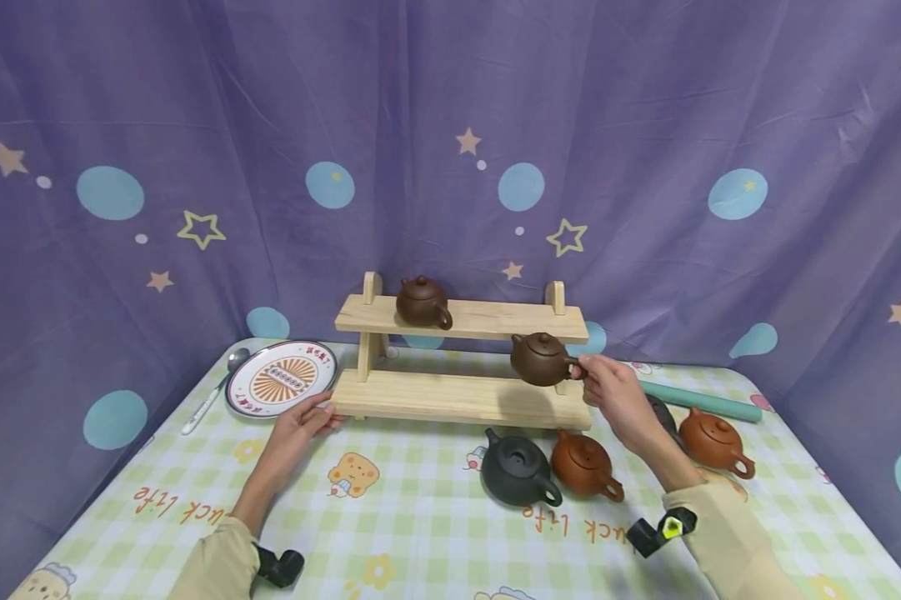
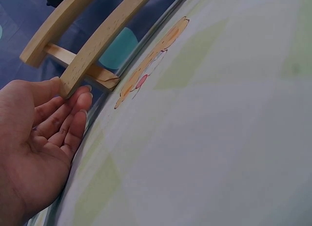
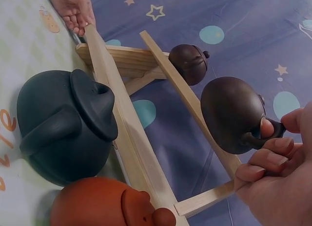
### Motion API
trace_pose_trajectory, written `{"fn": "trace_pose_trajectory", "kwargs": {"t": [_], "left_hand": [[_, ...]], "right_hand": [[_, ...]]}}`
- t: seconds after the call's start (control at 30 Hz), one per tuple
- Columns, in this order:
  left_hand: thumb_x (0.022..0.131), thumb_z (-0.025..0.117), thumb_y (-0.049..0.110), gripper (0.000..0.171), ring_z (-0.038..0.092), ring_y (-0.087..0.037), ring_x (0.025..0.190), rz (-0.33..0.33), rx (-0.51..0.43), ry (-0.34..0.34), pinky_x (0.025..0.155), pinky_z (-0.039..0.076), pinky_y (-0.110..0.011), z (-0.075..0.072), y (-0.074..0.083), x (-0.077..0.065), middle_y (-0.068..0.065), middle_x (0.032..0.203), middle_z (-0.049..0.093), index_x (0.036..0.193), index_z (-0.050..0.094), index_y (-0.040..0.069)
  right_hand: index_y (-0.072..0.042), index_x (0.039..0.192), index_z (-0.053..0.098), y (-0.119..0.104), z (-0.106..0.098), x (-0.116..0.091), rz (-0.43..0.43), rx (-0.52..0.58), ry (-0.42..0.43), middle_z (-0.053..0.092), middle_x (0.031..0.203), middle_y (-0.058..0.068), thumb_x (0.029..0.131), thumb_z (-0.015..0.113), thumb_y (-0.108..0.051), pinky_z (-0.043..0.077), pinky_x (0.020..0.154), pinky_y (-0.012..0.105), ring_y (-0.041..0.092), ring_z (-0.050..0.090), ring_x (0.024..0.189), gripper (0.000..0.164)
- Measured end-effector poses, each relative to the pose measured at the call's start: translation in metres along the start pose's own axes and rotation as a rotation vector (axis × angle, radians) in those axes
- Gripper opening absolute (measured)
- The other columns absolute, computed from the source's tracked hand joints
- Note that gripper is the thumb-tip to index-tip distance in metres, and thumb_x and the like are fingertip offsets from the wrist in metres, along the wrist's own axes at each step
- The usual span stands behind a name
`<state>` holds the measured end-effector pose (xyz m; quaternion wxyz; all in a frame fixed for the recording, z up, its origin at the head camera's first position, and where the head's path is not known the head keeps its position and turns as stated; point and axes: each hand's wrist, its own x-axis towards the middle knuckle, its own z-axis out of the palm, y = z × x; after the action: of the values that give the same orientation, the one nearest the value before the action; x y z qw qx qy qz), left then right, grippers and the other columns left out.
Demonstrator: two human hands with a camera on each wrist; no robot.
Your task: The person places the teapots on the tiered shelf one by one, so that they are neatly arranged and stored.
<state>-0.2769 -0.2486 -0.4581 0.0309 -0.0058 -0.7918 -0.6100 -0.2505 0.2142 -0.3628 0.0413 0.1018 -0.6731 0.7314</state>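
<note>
A dark brown teapot (image 1: 542, 360) hangs in the air before the wooden two-tier shelf (image 1: 458, 398), level with the gap between its boards. My right hand (image 1: 617, 398) grips it by its handle; in the right wrist view the thumb and fingers close round that handle (image 3: 263, 137). At the left end of the lower board, my left hand (image 1: 303, 429) pinches the corner between thumb and fingers, as the left wrist view shows with the board end (image 2: 73, 82). Another dark brown teapot (image 1: 422, 302) stands on the upper board, left of its middle.
In front of the shelf's right half stand a black teapot (image 1: 516, 468) and an orange-brown teapot (image 1: 585, 463). Further right are another orange-brown teapot (image 1: 714, 440), a partly hidden dark teapot (image 1: 662, 413) and a green roll (image 1: 705, 401). A plate (image 1: 249, 385) and spoon (image 1: 204, 408) lie left.
</note>
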Motion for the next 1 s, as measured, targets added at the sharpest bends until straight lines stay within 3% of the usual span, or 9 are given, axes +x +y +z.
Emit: {"fn": "trace_pose_trajectory", "kwargs": {"t": [0.17, 0.5, 1.0], "left_hand": [[0.11, 0.054, 0.018, 0.049, 0.069, -0.009, 0.093, -0.005, 0.007, 0.005, 0.088, 0.055, -0.019, -0.001, 0.0, 0.0, -0.021, 0.119, 0.071, 0.152, 0.043, -0.005], [0.11, 0.054, 0.02, 0.05, 0.068, -0.007, 0.092, 0.008, 0.01, -0.001, 0.088, 0.055, -0.019, -0.001, 0.0, 0.0, -0.021, 0.118, 0.072, 0.152, 0.044, -0.006], [0.11, 0.055, 0.021, 0.052, 0.07, -0.01, 0.095, 0.006, -0.001, -0.002, 0.089, 0.055, -0.02, 0.001, 0.0, -0.001, -0.022, 0.121, 0.07, 0.152, 0.042, -0.007]], "right_hand": [[0.002, 0.092, 0.06, 0.0, 0.002, 0.004, 0.005, 0.0, -0.002, 0.052, 0.075, -0.002, 0.111, 0.043, -0.013, 0.028, 0.056, 0.021, 0.005, 0.028, 0.057, 0.03], [0.0, 0.091, 0.061, 0.002, 0.008, 0.012, 0.007, -0.012, -0.013, 0.055, 0.082, 0.001, 0.111, 0.042, -0.012, 0.024, 0.057, 0.027, 0.007, 0.027, 0.058, 0.03], [-0.001, 0.089, 0.061, 0.002, 0.017, 0.021, -0.026, -0.009, -0.009, 0.057, 0.083, 0.001, 0.111, 0.043, -0.015, 0.03, 0.057, 0.022, 0.006, 0.028, 0.057, 0.032]]}}
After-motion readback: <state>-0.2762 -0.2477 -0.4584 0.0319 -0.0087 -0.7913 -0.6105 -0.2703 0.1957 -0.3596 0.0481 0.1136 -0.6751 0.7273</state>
